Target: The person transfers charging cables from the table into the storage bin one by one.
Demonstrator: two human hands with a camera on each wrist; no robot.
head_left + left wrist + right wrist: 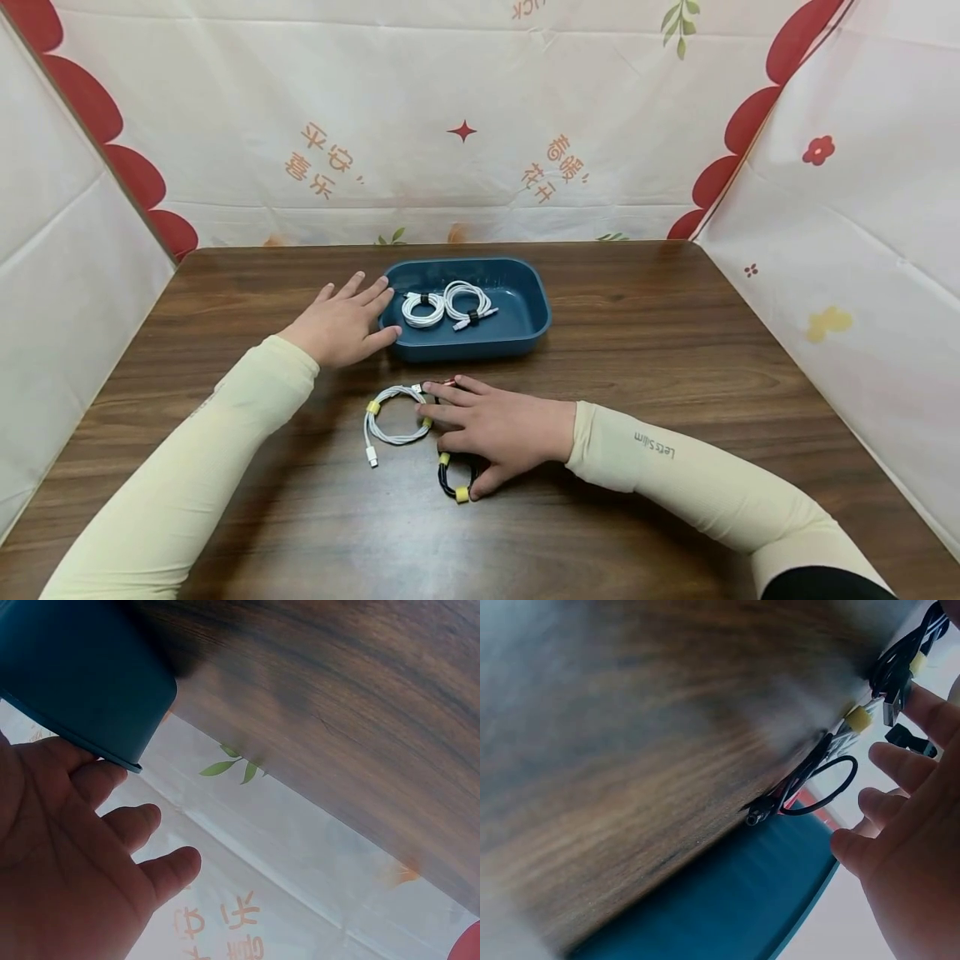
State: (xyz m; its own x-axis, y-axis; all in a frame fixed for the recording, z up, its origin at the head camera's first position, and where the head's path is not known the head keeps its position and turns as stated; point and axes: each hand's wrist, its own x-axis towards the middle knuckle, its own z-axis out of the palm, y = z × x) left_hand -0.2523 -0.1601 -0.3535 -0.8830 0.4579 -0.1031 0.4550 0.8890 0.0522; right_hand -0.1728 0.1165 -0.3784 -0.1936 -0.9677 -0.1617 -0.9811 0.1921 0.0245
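My left hand [341, 325] spreads its fingers at the left end of a blue plastic bin [480, 350]; in the left wrist view the fingertips meet the bin's rim [120, 764]. Two coiled white cables [423, 323] with black ties lie inside the bin. Over the table, my right hand [517, 425] reaches with fingers extended above a coiled black cable [442, 479] with yellow ties, partly hidden beneath it. Its fingertips overlap the right side of a white cable coil [367, 425], also yellow-tied. In the right wrist view, black plugs [759, 810] show near the fingers.
The wooden table [637, 308] runs back to a printed white cloth [420, 92], with more white cloth [847, 250] along both sides. The bin stands toward the back, beyond the loose cables.
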